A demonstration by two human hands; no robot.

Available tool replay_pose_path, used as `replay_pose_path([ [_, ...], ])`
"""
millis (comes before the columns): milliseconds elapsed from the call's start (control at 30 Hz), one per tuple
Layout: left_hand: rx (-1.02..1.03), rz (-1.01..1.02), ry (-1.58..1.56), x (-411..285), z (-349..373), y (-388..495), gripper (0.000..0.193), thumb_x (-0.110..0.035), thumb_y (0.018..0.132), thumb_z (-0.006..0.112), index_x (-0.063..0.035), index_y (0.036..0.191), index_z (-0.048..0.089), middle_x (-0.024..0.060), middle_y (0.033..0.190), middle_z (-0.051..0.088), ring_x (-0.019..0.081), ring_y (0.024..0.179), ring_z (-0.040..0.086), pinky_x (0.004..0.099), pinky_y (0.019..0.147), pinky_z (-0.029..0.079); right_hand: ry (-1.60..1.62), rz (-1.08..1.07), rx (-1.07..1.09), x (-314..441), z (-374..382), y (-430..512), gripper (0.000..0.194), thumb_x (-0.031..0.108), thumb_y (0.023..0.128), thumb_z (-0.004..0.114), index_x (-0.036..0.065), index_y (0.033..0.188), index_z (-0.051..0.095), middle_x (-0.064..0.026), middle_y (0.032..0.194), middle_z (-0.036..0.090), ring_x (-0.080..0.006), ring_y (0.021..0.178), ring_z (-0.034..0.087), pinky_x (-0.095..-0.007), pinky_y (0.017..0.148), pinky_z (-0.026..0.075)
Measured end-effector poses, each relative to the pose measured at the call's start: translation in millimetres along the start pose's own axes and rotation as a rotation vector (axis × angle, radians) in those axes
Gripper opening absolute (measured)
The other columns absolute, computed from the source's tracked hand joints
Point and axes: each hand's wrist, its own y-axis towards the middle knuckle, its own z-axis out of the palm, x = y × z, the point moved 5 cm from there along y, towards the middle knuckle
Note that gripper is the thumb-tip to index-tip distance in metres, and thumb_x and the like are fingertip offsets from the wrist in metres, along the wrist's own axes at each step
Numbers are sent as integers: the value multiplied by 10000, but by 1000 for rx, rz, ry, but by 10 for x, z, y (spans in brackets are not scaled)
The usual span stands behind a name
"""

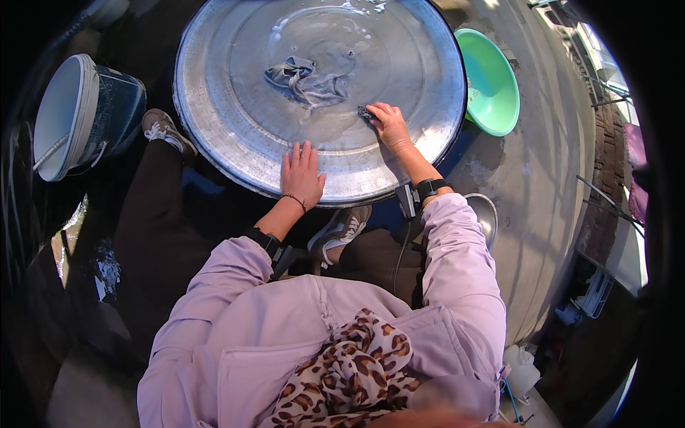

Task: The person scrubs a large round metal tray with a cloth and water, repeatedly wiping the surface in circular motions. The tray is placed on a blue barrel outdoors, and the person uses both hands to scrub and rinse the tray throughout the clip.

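Observation:
Before me lies a large round metal tray [230,134], wet and with soap foam [348,8] near its far edge. My right hand [390,125] grips a dark scouring pad [366,112] against the tray's surface, right of centre. On the near rim, my left hand [302,170] rests flat with its fingers spread a little, holding nothing. A wrung-up grey wet cloth [313,83] lies in the middle of the tray, beyond both hands. Part of the pad is hidden under my right fingers.
A blue bucket with a white rim [115,101] lies tilted at the left. Right of the tray stands a green plastic basin [495,91]. A metal bowl [484,214] shows partly behind my right sleeve. My shoes [350,230] are close to the tray's near edge.

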Motion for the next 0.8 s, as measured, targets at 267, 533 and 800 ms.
replay_pose_path([
  [267, -32, -264, 150, 493, -249, 31, 662, -357, 812, 579, -47, 1349, 348, 187, 1450, 196, 398, 1339, 123, 514, 1075, 97, -228, 504, -201, -88, 438, 506, 527, 108, 772, 580, 82, 1267, 400, -143, 1181, 436, -376, 992, 434, -444, 846, 411],
  [533, -79, -246, 131, 488, -208, 53, 638, -335, 803, 592, -46, 1328, 372, 180, 1436, 227, 413, 1326, 145, 515, 1067, 135, 75, -176, 24, 1273, 510, -87, 509, 40, 710, 592, 112, 1202, 484, -60, 1161, 465, -306, 978, 471, -384, 824, 448],
  [800, -100, -183, 143, 400, -191, 30, 602, -323, 820, 567, -28, 1313, 387, 190, 1428, 234, 444, 1313, 148, 516, 1065, 153, -440, 330, -108, -676, -200, -145, 508, 182, 828, 492, 150, 1322, 378, -47, 1362, 356, -298, 1254, 320, -432, 1027, 278],
])
